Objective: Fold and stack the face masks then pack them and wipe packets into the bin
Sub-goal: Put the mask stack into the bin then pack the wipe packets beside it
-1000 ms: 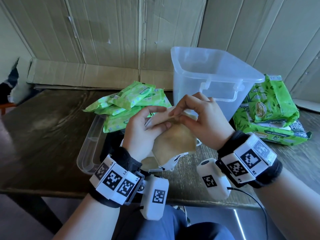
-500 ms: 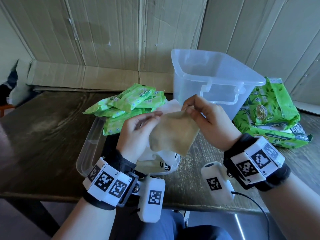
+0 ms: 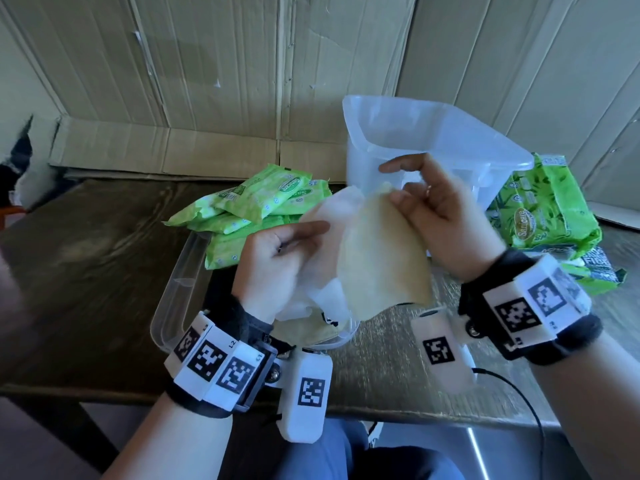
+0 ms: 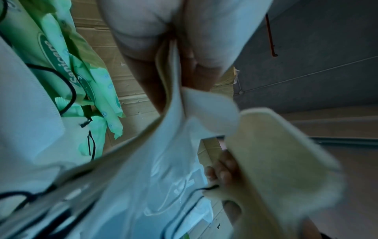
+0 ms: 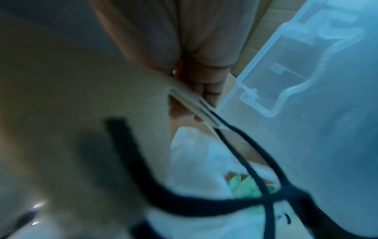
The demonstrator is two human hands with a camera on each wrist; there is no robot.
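A beige face mask [image 3: 381, 261] hangs in the air above the table, pinched at its top corner by my right hand [image 3: 429, 209]. My left hand [image 3: 277, 258] holds a white face mask [image 3: 325, 237] beside it, with its lower part crumpled in the palm. In the right wrist view the beige mask [image 5: 81, 113] shows black ear loops [image 5: 235, 161]. More masks lie below on a clear lid [image 3: 173, 299]. The clear plastic bin [image 3: 429, 140] stands just behind my right hand. Small green wipe packets [image 3: 256, 206] lie piled left of it.
Large green wipe packs [image 3: 543, 216] are stacked right of the bin. Cardboard sheets [image 3: 207, 81] line the wall behind the dark wooden table [image 3: 79, 271]. A black cable [image 3: 519, 403] runs off the table's near edge at the right.
Both hands have lifted the masks higher and drawn apart. The beige mask now hangs from my right hand, separated from the white one in my left.
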